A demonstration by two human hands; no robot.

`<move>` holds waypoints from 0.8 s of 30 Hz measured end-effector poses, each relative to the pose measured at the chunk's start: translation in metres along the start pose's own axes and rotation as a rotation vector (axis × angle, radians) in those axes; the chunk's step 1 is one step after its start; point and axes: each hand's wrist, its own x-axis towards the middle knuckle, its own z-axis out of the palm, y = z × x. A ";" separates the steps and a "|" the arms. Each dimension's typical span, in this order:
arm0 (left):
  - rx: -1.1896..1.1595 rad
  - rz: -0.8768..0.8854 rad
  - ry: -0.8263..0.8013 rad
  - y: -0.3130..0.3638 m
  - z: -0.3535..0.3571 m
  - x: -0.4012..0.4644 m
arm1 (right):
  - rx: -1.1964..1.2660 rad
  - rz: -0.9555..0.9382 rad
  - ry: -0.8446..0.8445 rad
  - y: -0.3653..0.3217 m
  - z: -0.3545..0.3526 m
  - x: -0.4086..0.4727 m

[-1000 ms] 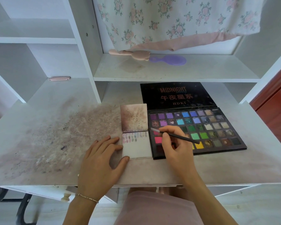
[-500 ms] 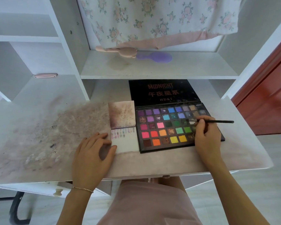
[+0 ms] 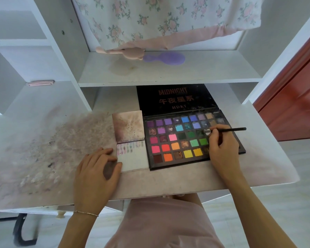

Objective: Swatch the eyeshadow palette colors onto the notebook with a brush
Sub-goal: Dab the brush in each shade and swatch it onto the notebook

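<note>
Where lid reads "MIDNIGHT", "HDKT": open palette.

thin beaded bracelet, seemingly pink garment

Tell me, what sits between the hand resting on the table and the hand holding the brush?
In the head view, the open notebook and the left part of the eyeshadow palette lie between the left hand and the right hand, which grips the brush.

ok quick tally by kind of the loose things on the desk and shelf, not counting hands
eyeshadow palette: 1
notebook: 1
makeup brush: 1
hairbrushes, pink and purple: 2
flat pink item on the left ledge: 1
Total: 6
</note>
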 end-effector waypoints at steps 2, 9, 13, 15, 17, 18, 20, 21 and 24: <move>0.001 0.002 0.001 0.000 0.000 0.000 | 0.006 -0.011 -0.005 -0.001 0.000 -0.001; -0.010 0.004 0.010 0.000 -0.001 0.000 | -0.020 -0.049 0.000 0.000 0.001 -0.001; -0.013 0.015 0.018 -0.002 0.000 -0.001 | -0.028 -0.034 0.007 0.001 0.001 -0.001; -0.026 0.006 0.028 -0.001 0.001 -0.001 | -0.012 -0.029 0.011 0.000 0.001 -0.002; -0.031 0.009 0.037 -0.001 0.001 -0.002 | -0.013 -0.040 0.008 -0.001 0.000 -0.003; -0.031 0.013 0.042 -0.002 0.001 -0.002 | -0.007 -0.042 0.017 -0.002 0.000 -0.003; -0.032 0.017 0.046 -0.003 0.002 -0.002 | 0.016 -0.049 0.050 -0.006 -0.001 -0.003; -0.034 0.019 0.046 -0.003 0.002 -0.002 | 0.034 -0.053 0.058 -0.008 -0.001 -0.004; -0.032 0.021 0.042 -0.004 0.003 -0.001 | 0.102 -0.088 0.024 -0.019 0.001 -0.011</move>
